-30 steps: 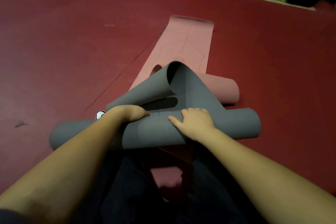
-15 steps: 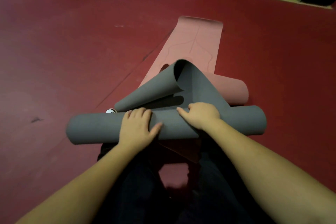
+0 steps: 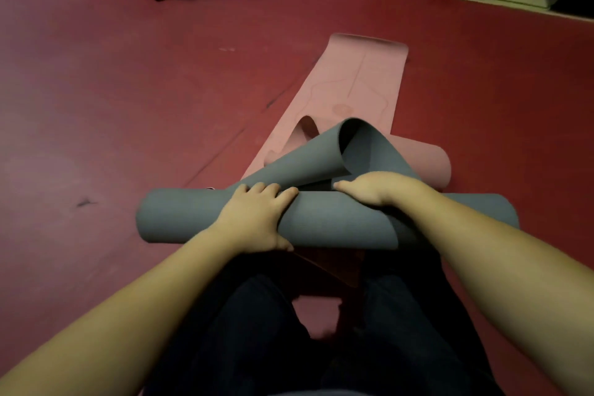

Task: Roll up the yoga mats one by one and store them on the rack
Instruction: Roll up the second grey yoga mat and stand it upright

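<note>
Left hand [image 3: 254, 219] now further over the grey mat roll [image 3: 321, 222], fingers curled gripping; right hand [image 3: 376, 191] likewise.

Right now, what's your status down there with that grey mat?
Both hands, left and right, gripping the grey yoga mat roll. Loose end buckled up crooked. Pink yoga mat underneath, part unrolled.
</note>
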The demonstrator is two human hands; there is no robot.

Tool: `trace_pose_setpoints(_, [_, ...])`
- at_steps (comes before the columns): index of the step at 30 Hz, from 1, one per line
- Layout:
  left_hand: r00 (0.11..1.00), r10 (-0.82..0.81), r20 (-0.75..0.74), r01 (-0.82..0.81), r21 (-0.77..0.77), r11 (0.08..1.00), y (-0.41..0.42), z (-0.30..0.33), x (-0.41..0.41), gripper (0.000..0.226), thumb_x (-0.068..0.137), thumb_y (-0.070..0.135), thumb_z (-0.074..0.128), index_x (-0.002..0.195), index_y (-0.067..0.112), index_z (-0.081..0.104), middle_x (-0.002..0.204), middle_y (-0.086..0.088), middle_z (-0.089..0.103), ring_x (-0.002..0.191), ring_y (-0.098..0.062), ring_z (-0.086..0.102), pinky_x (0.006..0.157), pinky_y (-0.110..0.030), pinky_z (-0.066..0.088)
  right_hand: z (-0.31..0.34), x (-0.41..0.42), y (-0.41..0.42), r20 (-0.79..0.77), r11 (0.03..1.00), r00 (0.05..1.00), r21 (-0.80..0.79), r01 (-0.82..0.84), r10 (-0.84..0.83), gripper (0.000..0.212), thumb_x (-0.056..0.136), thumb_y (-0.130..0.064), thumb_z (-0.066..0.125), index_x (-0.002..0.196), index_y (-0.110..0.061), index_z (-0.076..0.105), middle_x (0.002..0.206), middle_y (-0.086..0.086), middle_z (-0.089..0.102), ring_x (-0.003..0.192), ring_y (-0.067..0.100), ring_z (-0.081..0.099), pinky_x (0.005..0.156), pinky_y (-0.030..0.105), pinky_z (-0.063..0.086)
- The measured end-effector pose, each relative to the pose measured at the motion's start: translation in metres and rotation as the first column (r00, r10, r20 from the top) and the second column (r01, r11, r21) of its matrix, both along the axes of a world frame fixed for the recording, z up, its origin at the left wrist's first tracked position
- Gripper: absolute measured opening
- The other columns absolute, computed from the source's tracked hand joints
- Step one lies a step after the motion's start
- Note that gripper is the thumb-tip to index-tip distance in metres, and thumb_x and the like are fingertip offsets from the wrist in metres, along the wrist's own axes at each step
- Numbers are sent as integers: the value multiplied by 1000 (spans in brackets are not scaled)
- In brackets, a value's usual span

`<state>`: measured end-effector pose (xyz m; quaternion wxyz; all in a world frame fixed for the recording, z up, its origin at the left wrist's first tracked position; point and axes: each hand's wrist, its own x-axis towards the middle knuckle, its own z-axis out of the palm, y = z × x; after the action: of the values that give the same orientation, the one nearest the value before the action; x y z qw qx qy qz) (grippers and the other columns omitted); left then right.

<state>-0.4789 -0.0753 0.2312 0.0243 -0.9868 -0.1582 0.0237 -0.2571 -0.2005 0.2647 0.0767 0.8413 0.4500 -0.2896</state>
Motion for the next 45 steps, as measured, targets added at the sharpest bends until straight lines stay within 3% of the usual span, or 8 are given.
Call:
trace_pose_setpoints(6, [993, -32, -115, 12, -175, 985, 7, -4, 9, 107, 55, 80, 68, 145, 36, 31, 136, 6, 53, 123, -22, 48, 102, -46, 39, -18, 4, -5, -125, 994, 988, -61, 87, -94, 61, 98, -61, 28, 137, -24, 56, 149, 8, 46, 130, 27, 46, 100, 39, 33])
trace_pose_setpoints(15, [960, 134, -245, -228, -407, 885, 23, -4, 44, 63, 94, 72, 17, 137, 39, 48, 143, 0, 52, 134, -24, 43, 108, -45, 33, -32, 3, -16, 258, 924, 945, 370, 98, -203, 38, 101, -45, 33, 81, -19, 53, 107, 11, 67, 98, 31, 60, 69, 35, 37])
trace_pose_setpoints(23, [910, 187, -370, -364, -499, 786, 40, -6, 78, 72, 98, 68, 17, 146, 24, 47, 153, -9, 43, 140, -28, 40, 113, -35, 28, -47, -23, -39, 451, 939, 878, 343, -5, -160, 60, 99, -60, 27, 105, -15, 66, 113, 9, 67, 108, 30, 59, 90, 39, 38])
trace_pose_setpoints(28, [919, 226, -322, -353, -422, 835, 41, -15, 85, 71, 98, 67, 15, 139, 25, 56, 144, -10, 53, 131, -29, 48, 105, -37, 35, -41, -11, -27, 378, 943, 908, 329, 51, -181, 63, 97, -61, 29, 107, -13, 67, 113, 12, 67, 107, 32, 59, 90, 39, 40])
trace_pose_setpoints(32, [968, 223, 116, -193, -229, 954, 35, -25, 71, 57, 101, 55, 21, 106, 19, 65, 113, -5, 64, 107, -29, 56, 81, -39, 40, -41, -5, -19, 322, 938, 925, 337, 87, -201, 64, 95, -61, 29, 108, -14, 70, 112, 12, 68, 104, 33, 61, 81, 37, 41])
trace_pose_setpoints(35, [949, 191, 250, -133, -229, 964, 27, -38, 56, 64, 88, 66, 26, 110, 15, 59, 108, -5, 62, 103, -31, 57, 79, -43, 44, -41, -1, -15, 290, 943, 935, 315, 107, -203, 66, 95, -60, 27, 112, -13, 70, 115, 13, 68, 107, 33, 61, 83, 37, 42])
trace_pose_setpoints(41, [997, -18, 75, 12, 81, 997, 4, -65, 29, 115, 46, 78, 74, 138, 15, 42, 133, -19, 53, 121, -43, 51, 99, -68, 33, -32, 9, -4, 184, 953, 954, 234, 191, -237, 69, 93, -61, 27, 115, -11, 69, 122, 14, 65, 111, 34, 60, 88, 38, 46])
trace_pose_setpoints(45, [999, 27, -43, -22, 110, 994, 6, -48, 39, 122, 46, 72, 79, 146, 22, 28, 132, -15, 52, 115, -37, 50, 94, -59, 41, -21, 12, 0, 154, 966, 963, 169, 197, -223, 67, 93, -60, 28, 120, -11, 66, 128, 14, 62, 114, 34, 58, 90, 39, 45])
